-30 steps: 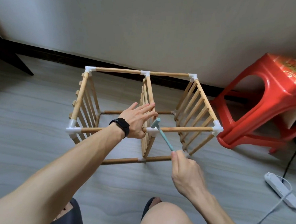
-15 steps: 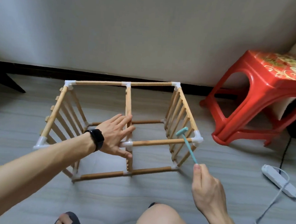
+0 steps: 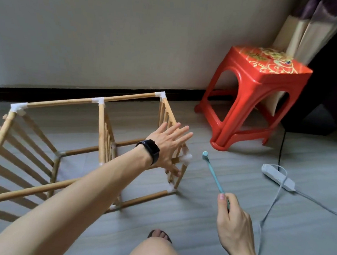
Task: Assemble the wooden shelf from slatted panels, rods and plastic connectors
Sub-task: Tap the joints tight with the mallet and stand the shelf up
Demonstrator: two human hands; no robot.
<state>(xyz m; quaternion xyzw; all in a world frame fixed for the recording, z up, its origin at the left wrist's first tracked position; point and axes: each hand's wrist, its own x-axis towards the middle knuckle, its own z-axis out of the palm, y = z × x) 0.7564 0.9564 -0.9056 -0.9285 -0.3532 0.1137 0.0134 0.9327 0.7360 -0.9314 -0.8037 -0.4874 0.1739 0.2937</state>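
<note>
Bracing slatted wooden shelf frame (image 3: 63,154) with flat, straight-fingered left hand (image 3: 168,145), beside white plastic corner connector (image 3: 187,160). Pinching slim teal plastic mallet (image 3: 213,173) in right hand (image 3: 231,220); head just right of connector, handle slanting back toward that nearer hand.

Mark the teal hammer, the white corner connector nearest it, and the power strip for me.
teal hammer (image 3: 214,175): head view, middle of its handle.
white corner connector (image 3: 187,159): head view, its rounded outer face.
power strip (image 3: 277,176): head view, middle of its top face.
</note>
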